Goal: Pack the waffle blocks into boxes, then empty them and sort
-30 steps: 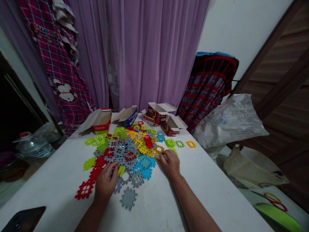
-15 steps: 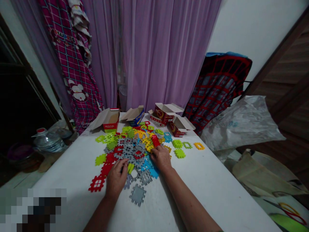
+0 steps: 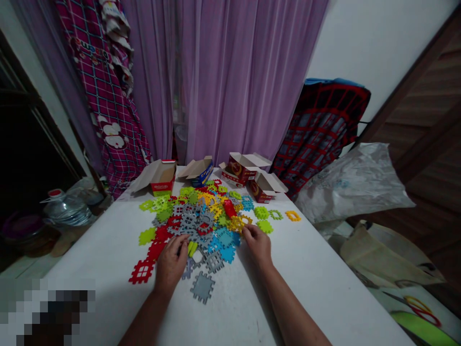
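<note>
A heap of interlocking plastic building pieces in grey, red, yellow, blue and lime green lies on the white table. My left hand rests at the near left of the heap, fingers curled over red and grey pieces; what they hold, if anything, is hidden. Beside its fingertips is a small lime-green piece. At the right edge of the heap, my right hand has its fingertips pinched at a yellow interlocking piece. A red block lies just beyond it. Closest to me is a flat grey square piece.
Open cardboard boxes line the table's far edge: a red one, a blue one and dark red ones. Loose green pieces and a yellow frame lie to the right. Scissors lie beyond the table's right edge.
My right hand has moved right and toward me, away from the red block to the yellow piece. My left hand stays nearly in place. The whole view has shifted slightly.
</note>
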Tool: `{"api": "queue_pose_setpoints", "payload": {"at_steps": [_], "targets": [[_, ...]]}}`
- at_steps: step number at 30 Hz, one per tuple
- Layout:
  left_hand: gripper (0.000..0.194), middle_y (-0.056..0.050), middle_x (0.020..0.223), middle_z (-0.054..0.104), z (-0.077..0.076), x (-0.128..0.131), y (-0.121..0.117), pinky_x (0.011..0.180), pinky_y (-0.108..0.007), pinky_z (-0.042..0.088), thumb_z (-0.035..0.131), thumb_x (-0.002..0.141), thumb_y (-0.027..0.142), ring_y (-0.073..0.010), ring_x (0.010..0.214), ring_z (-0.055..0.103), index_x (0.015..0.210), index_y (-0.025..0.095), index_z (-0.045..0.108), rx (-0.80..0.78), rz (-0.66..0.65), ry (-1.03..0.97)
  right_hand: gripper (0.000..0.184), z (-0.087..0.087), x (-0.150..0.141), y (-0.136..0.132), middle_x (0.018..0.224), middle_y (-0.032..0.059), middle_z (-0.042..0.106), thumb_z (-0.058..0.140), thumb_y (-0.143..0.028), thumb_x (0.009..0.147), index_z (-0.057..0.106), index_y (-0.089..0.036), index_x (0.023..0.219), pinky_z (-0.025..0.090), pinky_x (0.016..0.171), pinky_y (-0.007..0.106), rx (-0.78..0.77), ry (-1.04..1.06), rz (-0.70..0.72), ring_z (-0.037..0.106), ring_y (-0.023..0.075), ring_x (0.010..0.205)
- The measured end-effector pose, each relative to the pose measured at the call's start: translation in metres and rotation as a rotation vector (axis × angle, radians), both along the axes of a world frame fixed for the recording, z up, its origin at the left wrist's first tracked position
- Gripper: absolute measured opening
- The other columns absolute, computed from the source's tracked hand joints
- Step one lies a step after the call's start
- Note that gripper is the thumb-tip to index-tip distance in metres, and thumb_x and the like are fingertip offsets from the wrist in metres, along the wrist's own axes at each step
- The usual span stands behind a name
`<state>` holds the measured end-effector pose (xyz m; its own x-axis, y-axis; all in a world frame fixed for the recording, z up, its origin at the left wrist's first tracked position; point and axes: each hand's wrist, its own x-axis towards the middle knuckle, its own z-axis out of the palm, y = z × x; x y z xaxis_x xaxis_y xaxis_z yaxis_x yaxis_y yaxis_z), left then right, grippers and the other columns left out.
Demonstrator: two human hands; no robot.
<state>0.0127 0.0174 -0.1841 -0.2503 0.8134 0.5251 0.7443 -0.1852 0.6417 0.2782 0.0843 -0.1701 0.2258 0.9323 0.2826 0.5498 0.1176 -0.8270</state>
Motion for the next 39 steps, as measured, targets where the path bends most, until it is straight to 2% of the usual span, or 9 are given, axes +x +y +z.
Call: {"api": "queue_pose_setpoints", "payload": {"at_steps": [3,6,8,10,14,21,24,31,39], "targets": [[0.032,-0.006,0.095,0.074,0.000,-0.001,0.001,0.081,-0.033,0.056,0.044,0.089,0.038,-0.0203,0.088,0.069,0.099,0.022,0.071,-0.007,-0.001,0.006,0.038,-0.005,0.014,-0.003,0.067,0.0049,0.069,0.051,-0.048,0.073,0.071,-0.017,0.066,0.045,0.061,0.027,-0.151,0.208,0.025,0.060,0.0180,0.063],[0.033,-0.006,0.094,0.074,0.001,-0.001,0.001,0.079,-0.033,0.056,0.044,0.088,0.039,-0.0207,0.087,0.069,0.098,0.022,0.071,-0.019,0.004,0.005,0.037,-0.008,0.024,-0.004,0.058,0.0032,0.065,0.052,-0.048,0.070,0.068,-0.017,0.059,0.040,0.054,0.025,-0.277,0.205,0.062,0.055,0.0153,0.054],[0.034,-0.006,0.093,0.074,0.002,-0.001,0.000,0.079,-0.033,0.056,0.044,0.088,0.039,-0.0206,0.086,0.070,0.098,0.022,0.071,-0.025,0.008,0.001,0.034,-0.007,0.030,-0.006,0.057,0.0024,0.065,0.054,-0.046,0.070,0.069,-0.016,0.062,0.039,0.053,0.025,-0.316,0.180,0.079,0.055,0.0152,0.054],[0.034,-0.006,0.093,0.074,0.004,0.000,0.000,0.079,-0.032,0.056,0.044,0.088,0.040,-0.0207,0.086,0.070,0.098,0.022,0.071,-0.030,0.008,-0.001,0.031,-0.006,0.033,-0.009,0.064,0.0025,0.069,0.055,-0.043,0.072,0.073,-0.017,0.073,0.041,0.056,0.025,-0.302,0.119,0.052,0.060,0.0169,0.060],[0.034,-0.006,0.093,0.074,0.003,-0.001,0.001,0.080,-0.033,0.055,0.044,0.087,0.040,-0.0209,0.086,0.069,0.098,0.022,0.071,-0.027,0.010,-0.003,0.033,-0.004,0.034,-0.021,0.079,0.0032,0.072,0.049,-0.035,0.079,0.072,-0.020,0.098,0.043,0.066,0.027,-0.227,-0.175,-0.058,0.065,0.0190,0.075],[0.034,-0.006,0.094,0.074,0.003,-0.001,0.000,0.081,-0.032,0.055,0.045,0.087,0.041,-0.0202,0.086,0.069,0.099,0.023,0.071,-0.038,0.016,0.006,0.030,-0.008,0.028,-0.033,0.102,0.0046,0.069,0.050,-0.029,0.078,0.064,-0.021,0.103,0.046,0.075,0.028,-0.092,-0.371,0.006,0.064,0.0177,0.083],[0.034,-0.006,0.095,0.074,0.005,0.000,-0.001,0.081,-0.032,0.055,0.045,0.088,0.040,-0.0205,0.086,0.069,0.099,0.022,0.071,-0.038,0.013,0.010,0.031,-0.007,0.028,-0.032,0.104,0.0034,0.069,0.049,-0.025,0.078,0.063,-0.022,0.105,0.046,0.079,0.028,-0.076,-0.402,0.042,0.063,0.0177,0.089],[0.033,-0.006,0.095,0.074,0.007,0.000,-0.001,0.082,-0.031,0.055,0.044,0.088,0.039,-0.0200,0.087,0.069,0.098,0.022,0.071,-0.029,-0.004,-0.005,0.031,-0.003,0.018,-0.035,0.109,0.0063,0.065,0.058,-0.043,0.081,0.061,-0.021,0.102,0.045,0.074,0.028,-0.129,-0.539,0.006,0.061,0.0203,0.096],[0.034,-0.007,0.096,0.074,0.006,0.001,-0.001,0.083,-0.032,0.055,0.044,0.088,0.038,-0.0203,0.088,0.069,0.099,0.021,0.070,-0.021,-0.013,0.001,0.034,-0.003,0.009,-0.040,0.101,0.0076,0.063,0.060,-0.050,0.083,0.061,-0.020,0.099,0.042,0.068,0.029,-0.166,-0.680,-0.090,0.060,0.0224,0.096]]}}
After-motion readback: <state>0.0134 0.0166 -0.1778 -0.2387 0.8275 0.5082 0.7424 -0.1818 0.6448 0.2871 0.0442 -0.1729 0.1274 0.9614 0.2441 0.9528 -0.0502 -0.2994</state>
